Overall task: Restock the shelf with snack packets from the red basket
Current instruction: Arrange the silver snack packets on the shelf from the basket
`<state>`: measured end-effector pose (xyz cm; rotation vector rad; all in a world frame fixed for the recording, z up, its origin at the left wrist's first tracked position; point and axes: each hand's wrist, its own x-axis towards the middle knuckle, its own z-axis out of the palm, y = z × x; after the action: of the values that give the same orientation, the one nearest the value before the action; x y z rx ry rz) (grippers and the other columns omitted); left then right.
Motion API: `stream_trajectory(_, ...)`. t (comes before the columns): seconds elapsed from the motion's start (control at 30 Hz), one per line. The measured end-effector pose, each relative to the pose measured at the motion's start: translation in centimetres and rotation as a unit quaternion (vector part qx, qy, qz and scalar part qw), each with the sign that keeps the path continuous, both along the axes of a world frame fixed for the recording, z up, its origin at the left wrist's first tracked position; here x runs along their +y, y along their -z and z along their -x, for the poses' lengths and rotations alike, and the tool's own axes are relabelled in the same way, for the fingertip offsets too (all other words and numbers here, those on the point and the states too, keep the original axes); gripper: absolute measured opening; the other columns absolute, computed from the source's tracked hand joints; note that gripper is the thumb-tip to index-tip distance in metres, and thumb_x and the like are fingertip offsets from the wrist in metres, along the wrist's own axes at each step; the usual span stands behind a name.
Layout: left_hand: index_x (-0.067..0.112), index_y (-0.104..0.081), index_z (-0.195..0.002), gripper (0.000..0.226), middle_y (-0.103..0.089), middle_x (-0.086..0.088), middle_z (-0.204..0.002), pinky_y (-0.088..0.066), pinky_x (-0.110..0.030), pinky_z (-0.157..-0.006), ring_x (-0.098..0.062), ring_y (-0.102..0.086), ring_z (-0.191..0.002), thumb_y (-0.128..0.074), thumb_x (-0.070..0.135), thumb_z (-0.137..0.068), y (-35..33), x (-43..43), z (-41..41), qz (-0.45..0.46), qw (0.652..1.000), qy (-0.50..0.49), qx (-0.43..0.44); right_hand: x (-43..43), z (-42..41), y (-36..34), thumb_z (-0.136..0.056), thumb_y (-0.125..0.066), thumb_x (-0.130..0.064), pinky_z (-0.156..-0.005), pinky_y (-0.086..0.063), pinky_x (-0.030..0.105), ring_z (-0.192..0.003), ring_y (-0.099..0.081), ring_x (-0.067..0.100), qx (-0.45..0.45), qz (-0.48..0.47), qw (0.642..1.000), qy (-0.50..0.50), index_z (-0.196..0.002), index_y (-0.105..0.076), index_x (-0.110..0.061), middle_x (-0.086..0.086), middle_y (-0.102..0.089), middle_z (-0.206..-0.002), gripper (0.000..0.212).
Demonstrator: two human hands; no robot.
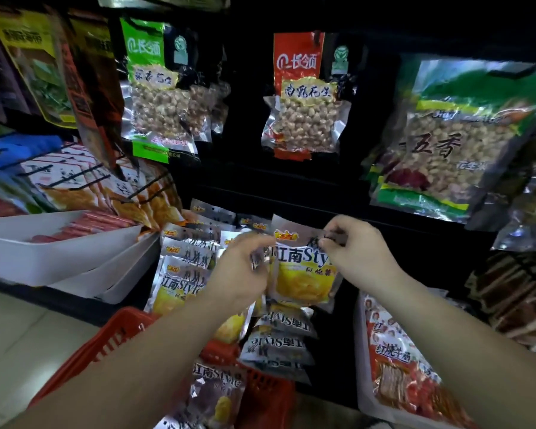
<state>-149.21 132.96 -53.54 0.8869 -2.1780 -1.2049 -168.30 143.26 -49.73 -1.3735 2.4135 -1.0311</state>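
Note:
I hold a silver and yellow snack packet (302,275) upright in front of the dark shelf. My left hand (240,270) pinches its left top edge and my right hand (358,246) pinches its top right corner. Several packets of the same kind (183,258) hang in a row on the shelf just to the left. The red basket (118,339) sits below my arms, with more of these packets (279,339) lying in it.
Peanut bags hang above: a green one (155,88), a red one (304,97) and a large one (452,140) at right. White trays (59,252) stand at left, and a white tray of red meat snacks (396,360) at lower right. Pale floor shows at lower left.

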Motion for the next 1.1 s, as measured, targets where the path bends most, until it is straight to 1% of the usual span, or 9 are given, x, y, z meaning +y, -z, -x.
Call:
stream_trajectory(0.1,0.013,-0.059,-0.139,0.044,-0.052,0.001,-0.119,-0.052,-0.023,-0.079,-0.013,-0.059,-0.087,-0.054,-0.006,-0.099,2.2,-2.8,3.1,-0.072,0.996,-0.041,-0.012,-2.1,2.8,3.4,-0.100,-0.064,-0.018,-0.073,-0.059,0.045,-0.078,-0.067,0.026,-0.019,-0.004,1.000,0.018,-0.089,-0.061,-0.017,0.005,-0.067,-0.086,0.011)
stream_trajectory(0.23,0.007,-0.059,-0.139,0.049,-0.061,-0.006,-0.124,-0.052,-0.040,-0.104,-0.019,-0.059,-0.111,-0.063,-0.007,-0.092,7.7,-4.9,6.0,-0.109,0.992,-0.061,-0.021,-4.6,5.5,10.0,-0.103,-0.061,-0.015,-0.080,-0.052,0.044,-0.088,-0.063,0.030,-0.054,-0.029,0.998,-0.008,-0.094,-0.061,-0.012,0.010,-0.066,-0.091,0.009)
stream_trajectory(0.4,0.010,-0.066,-0.127,0.040,-0.061,0.017,-0.099,-0.053,-0.019,-0.081,0.000,-0.060,-0.088,-0.067,-0.007,-0.090,14.2,-5.3,6.8,-0.151,0.988,-0.041,-0.014,-6.1,7.0,18.3,-0.106,-0.055,-0.014,-0.069,-0.043,0.033,-0.080,-0.056,0.023,-0.118,-0.118,0.986,-0.028,-0.088,-0.057,-0.029,0.004,-0.061,-0.090,0.024)
stream_trajectory(0.5,0.022,-0.069,-0.114,0.036,-0.060,0.019,-0.097,-0.050,-0.015,-0.085,0.003,-0.058,-0.091,-0.067,-0.006,-0.091,16.3,-5.6,6.6,-0.149,0.988,-0.047,-0.016,-6.1,7.7,20.7,-0.106,-0.055,-0.019,-0.063,-0.040,0.027,-0.076,-0.054,0.017,-0.151,-0.175,0.972,-0.033,-0.099,-0.062,-0.030,-0.001,-0.061,-0.089,0.016)
stream_trajectory(0.67,0.027,-0.066,-0.089,0.039,-0.064,0.011,-0.090,-0.054,-0.015,-0.073,-0.001,-0.062,-0.072,-0.057,-0.011,-0.094,16.3,-6.1,7.4,-0.212,0.973,-0.088,-0.013,-6.8,7.7,19.2,-0.097,-0.070,-0.034,-0.081,-0.050,0.027,-0.096,-0.065,0.013,-0.197,-0.157,0.968,-0.023,-0.096,-0.073,-0.033,-0.006,-0.070,-0.103,0.003)
stream_trajectory(0.73,0.027,-0.069,-0.097,0.035,-0.067,0.011,-0.096,-0.052,-0.010,-0.059,0.003,-0.065,-0.068,-0.057,-0.006,-0.095,15.8,-6.3,8.0,-0.212,0.972,-0.104,-0.007,-7.2,7.5,18.4,-0.098,-0.068,-0.040,-0.086,-0.052,0.031,-0.096,-0.066,0.013,-0.185,-0.104,0.977,0.004,-0.093,-0.073,-0.034,-0.010,-0.071,-0.105,0.009)
stream_trajectory(0.83,0.024,-0.069,-0.117,0.030,-0.068,0.013,-0.111,-0.050,-0.010,-0.060,-0.001,-0.067,-0.079,-0.062,0.004,-0.097,15.1,-6.7,8.5,-0.206,0.972,-0.107,0.028,-7.9,7.5,17.5,-0.101,-0.062,-0.033,-0.075,-0.052,0.025,-0.086,-0.068,0.014,-0.093,-0.072,0.992,0.044,-0.113,-0.068,-0.034,-0.012,-0.063,-0.124,0.014)
stream_trajectory(0.97,0.026,-0.070,-0.118,0.031,-0.066,0.016,-0.112,-0.050,-0.009,-0.079,-0.004,-0.066,-0.099,-0.065,0.006,-0.096,14.2,-8.0,9.4,-0.190,0.976,-0.096,0.048,-9.9,9.9,16.8,-0.102,-0.058,-0.044,-0.117,-0.036,0.035,-0.147,-0.038,0.020,0.034,-0.132,0.991,0.016,-0.146,-0.055,-0.033,-0.004,-0.042,-0.156,0.045)
stream_trajectory(1.1,0.031,-0.067,-0.119,0.032,-0.065,0.013,-0.117,-0.047,-0.002,-0.057,0.008,-0.067,-0.080,-0.066,0.007,-0.097,14.0,-8.9,10.0,-0.210,0.972,-0.083,0.064,-12.3,12.3,16.2,-0.104,-0.056,-0.045,-0.127,-0.022,0.044,-0.157,-0.018,0.025,0.057,-0.207,0.977,-0.017,-0.149,-0.050,-0.034,0.002,-0.033,-0.166,0.047)
